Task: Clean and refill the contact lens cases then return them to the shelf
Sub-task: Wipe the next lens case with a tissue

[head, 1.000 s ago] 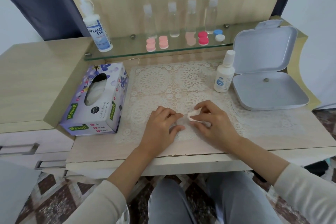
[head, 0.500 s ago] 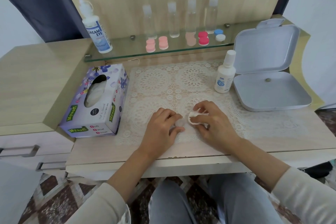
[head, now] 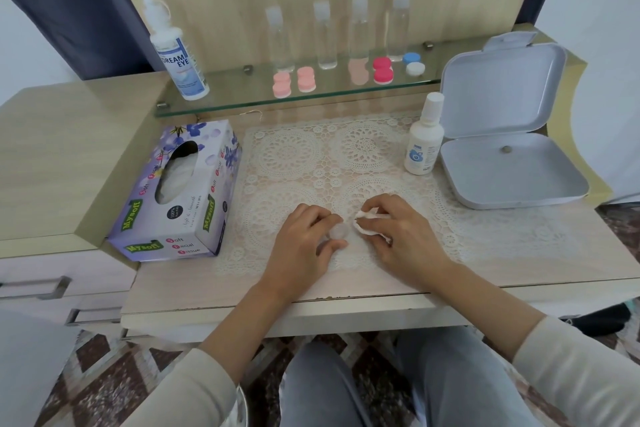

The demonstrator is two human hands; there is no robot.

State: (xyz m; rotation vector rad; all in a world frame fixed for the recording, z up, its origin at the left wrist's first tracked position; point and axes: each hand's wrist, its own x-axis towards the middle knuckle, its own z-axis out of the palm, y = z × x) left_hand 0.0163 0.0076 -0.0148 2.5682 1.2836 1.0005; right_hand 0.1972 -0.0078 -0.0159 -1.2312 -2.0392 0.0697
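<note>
- Resting on the lace mat [head: 311,156], the translucent lens case [head: 337,230] sits low on the bench [head: 519,263], between forefinger and thumb of the left hand [head: 301,243].
- The left fingers [head: 322,220] reach the case from its 9 o'clock side. The thumb closes in from 6 o'clock.
- The tissue wad [head: 365,225] lies just beside the case at 3 o'clock. Contact between the two cannot be confirmed.
- A row of coloured lens cases [head: 382,70] stands on the glass shelf [head: 242,97] at 12 o'clock, well apart from both hands.
- The bench is pale wood, with a wood back panel behind the shelf. A dark curtain hangs at 10 o'clock, and patterned floor tiles show below.
- The tissue box [head: 180,191] lies at 9 o'clock of the mat. The small solution bottle [head: 424,139] stands upright at 1 o'clock, and the open grey box [head: 512,177] is at 2 o'clock.
- On the shelf, the DREAM EYE bottle [head: 176,52] stands at 11 o'clock. Four clear bottles [head: 325,38] line the back at 12 o'clock.
- The left fingers are curled and pinch the translucent lens case.
- The fingers [head: 381,210] of the right hand [head: 405,236] are curled and grasp the tissue wad.
</note>
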